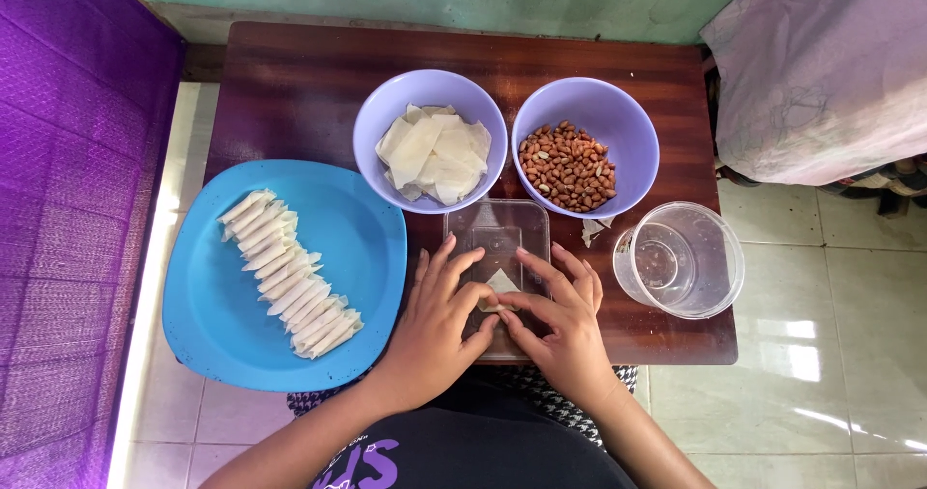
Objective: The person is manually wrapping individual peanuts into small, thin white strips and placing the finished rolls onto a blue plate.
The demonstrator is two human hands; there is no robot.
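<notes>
Both my hands rest over a clear plastic lid at the front of the dark wooden table. My left hand and my right hand pinch a small pale triangular wrapper between their fingertips, rolling its near edge. A blue plate to the left holds a row of several rolled wrappers. Behind the lid stand a lilac bowl of flat wrapper sheets and a lilac bowl of peanuts.
A clear plastic cup stands at the table's right front corner. A purple mat lies on the left, and pale cloth hangs at the upper right over the tiled floor.
</notes>
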